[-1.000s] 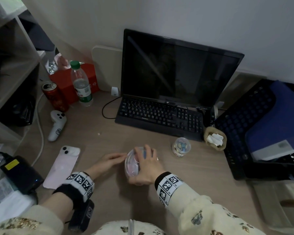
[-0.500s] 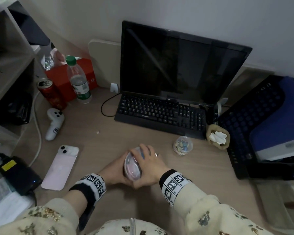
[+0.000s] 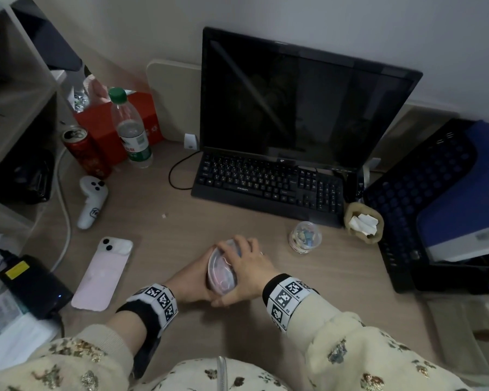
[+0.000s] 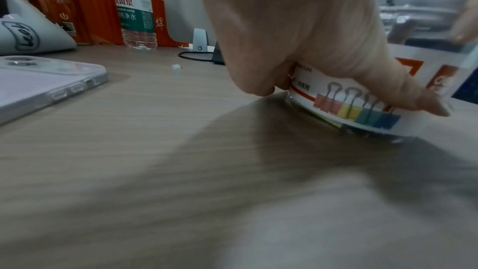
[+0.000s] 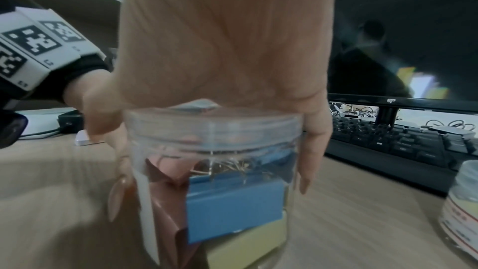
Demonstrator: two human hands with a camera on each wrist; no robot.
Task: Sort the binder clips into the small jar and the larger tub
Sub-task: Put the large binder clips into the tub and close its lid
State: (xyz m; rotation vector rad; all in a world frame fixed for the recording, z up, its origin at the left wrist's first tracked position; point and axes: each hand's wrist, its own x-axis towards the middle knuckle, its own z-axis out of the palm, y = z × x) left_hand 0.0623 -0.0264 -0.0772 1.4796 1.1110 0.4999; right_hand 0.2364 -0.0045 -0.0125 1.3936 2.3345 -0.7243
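Note:
The larger tub (image 3: 222, 273) is a clear plastic tub with a lid, standing at the middle of the desk between both hands. My left hand (image 3: 194, 280) grips its lower left side, thumb across the label (image 4: 362, 105) with printed binder clips. My right hand (image 3: 246, 269) is cupped over the lid (image 5: 212, 124), fingers curled down on both sides. Inside the tub lie a blue binder clip (image 5: 232, 208), a yellow one (image 5: 245, 247) and a brown one (image 5: 168, 212). The small jar (image 3: 305, 237), with coloured clips inside, stands to the right, apart from my hands.
A black keyboard (image 3: 268, 187) and monitor (image 3: 299, 100) stand behind the tub. A pink phone (image 3: 102, 273), a white controller (image 3: 91, 201), a water bottle (image 3: 130, 131) and a red can (image 3: 85, 150) are to the left. A small beige cup (image 3: 363, 222) and black crate (image 3: 435, 204) are at right.
My left hand has come off the desk and closed round the tub's left side. My right hand has stayed on the lid. The head view has shifted slightly.

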